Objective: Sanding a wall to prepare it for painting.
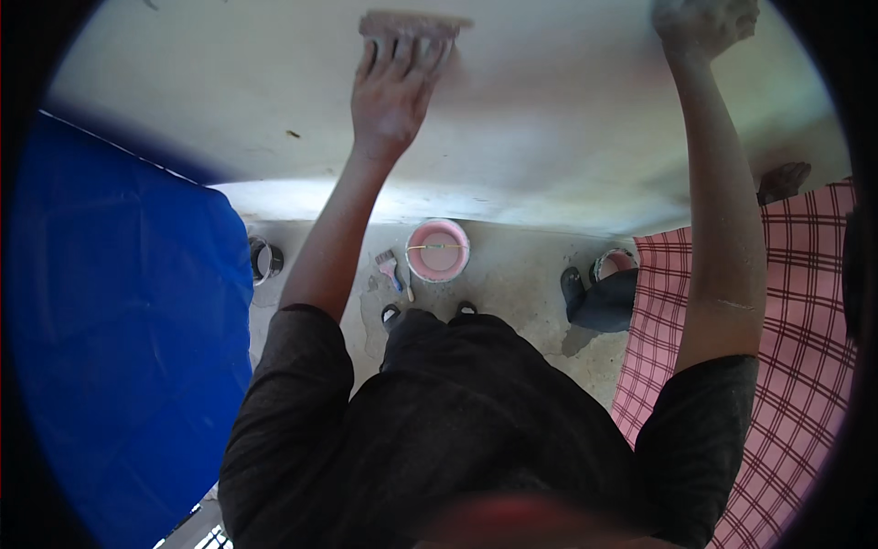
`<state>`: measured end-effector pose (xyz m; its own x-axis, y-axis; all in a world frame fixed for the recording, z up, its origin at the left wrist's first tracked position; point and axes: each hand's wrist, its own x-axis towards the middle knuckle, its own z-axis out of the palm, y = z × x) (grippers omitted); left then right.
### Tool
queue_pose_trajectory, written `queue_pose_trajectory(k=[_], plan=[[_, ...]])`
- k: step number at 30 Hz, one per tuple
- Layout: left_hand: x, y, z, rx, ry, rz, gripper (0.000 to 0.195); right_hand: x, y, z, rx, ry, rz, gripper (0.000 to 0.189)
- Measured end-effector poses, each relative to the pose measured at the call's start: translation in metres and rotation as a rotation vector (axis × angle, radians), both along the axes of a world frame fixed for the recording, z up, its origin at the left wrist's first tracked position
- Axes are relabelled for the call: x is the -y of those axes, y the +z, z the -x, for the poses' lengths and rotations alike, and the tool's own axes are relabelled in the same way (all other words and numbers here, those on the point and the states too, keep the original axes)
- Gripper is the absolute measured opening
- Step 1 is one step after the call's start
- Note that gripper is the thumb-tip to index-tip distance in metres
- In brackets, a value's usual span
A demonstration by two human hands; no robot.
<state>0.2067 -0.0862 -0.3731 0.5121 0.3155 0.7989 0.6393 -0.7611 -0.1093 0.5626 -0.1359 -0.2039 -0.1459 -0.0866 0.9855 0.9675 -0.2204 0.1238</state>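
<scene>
My left hand (392, 103) grips a wide flat tool (411, 26), its long edge against the pale wall (549, 130). My fingers lie spread along the tool, which looks smeared with pinkish-grey material; its exact kind is unclear. Farther right, my right hand (706, 27) is raised at the wall near the top rim. It is blurred and partly cut off, so whatever it might hold cannot be made out. Below my arms, a pink-lined bucket (439, 271) with pale liquid stands on the floor by the wall.
Left of the bucket lie a paint brush (386, 266) and a thin-handled tool (410, 288). A dark bucket (266, 259) stands beside a blue tarp (137, 309). On the right are another bucket (614, 263), pink plaid cloth (789, 295), a person's leg (603, 302) and another person's hand (783, 182).
</scene>
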Motion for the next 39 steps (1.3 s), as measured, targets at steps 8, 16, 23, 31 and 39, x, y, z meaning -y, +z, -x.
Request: queue_pose_trajectory(k=[8,16,23,31,39], plan=[[-0.003,-0.020,0.030,-0.058,-0.038,0.087,0.051,0.009,-0.002,-0.010,0.046,-0.035,0.006,0.056],[-0.010,-0.002,0.064,-0.257,-0.210,0.166,0.044,0.016,-0.086,0.139,-0.174,0.068,0.331,0.042],[0.004,0.037,0.107,-0.352,-0.422,0.541,0.034,0.079,-0.137,0.292,0.098,0.552,0.902,0.066],[-0.022,0.134,0.183,-0.384,-0.386,-0.123,0.018,0.033,-0.056,0.323,0.194,0.397,0.820,0.058],[-0.145,0.275,0.245,0.391,-0.123,-0.562,0.062,-0.036,0.100,0.343,0.339,-0.056,0.215,0.060]])
